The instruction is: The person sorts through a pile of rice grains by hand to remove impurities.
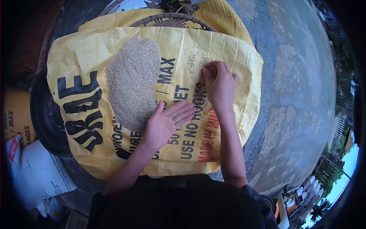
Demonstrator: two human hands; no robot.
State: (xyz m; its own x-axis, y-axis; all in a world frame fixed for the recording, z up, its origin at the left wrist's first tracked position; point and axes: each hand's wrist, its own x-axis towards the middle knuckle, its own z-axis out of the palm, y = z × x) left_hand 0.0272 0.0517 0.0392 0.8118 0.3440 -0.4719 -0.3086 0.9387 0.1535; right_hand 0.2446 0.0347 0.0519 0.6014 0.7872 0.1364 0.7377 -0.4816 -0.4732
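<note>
A yellow woven sack (pixel 244 84) with black and red print lies spread out before me. On its left half is a large heap of pale, coarse grains (pixel 133 84). My left hand (pixel 166 122) is held palm up beside the heap's lower right edge, fingers stretched out, with nothing large on the palm. To the right, my right hand (pixel 221 82) has its fingertips pinched together over a scatter of darker grains (pixel 197 63). Whatever is between those fingertips is too small or hidden to make out. More dark bits lie below, partly covered by my right hand.
The rim of a woven basket (pixel 173 16) shows behind the sack. A black round tub (pixel 47 114) stands at the left, near a white printed bag (pixel 47 168) and another yellow sack (pixel 19 114). Worn concrete floor (pixel 289 87) stretches to the right.
</note>
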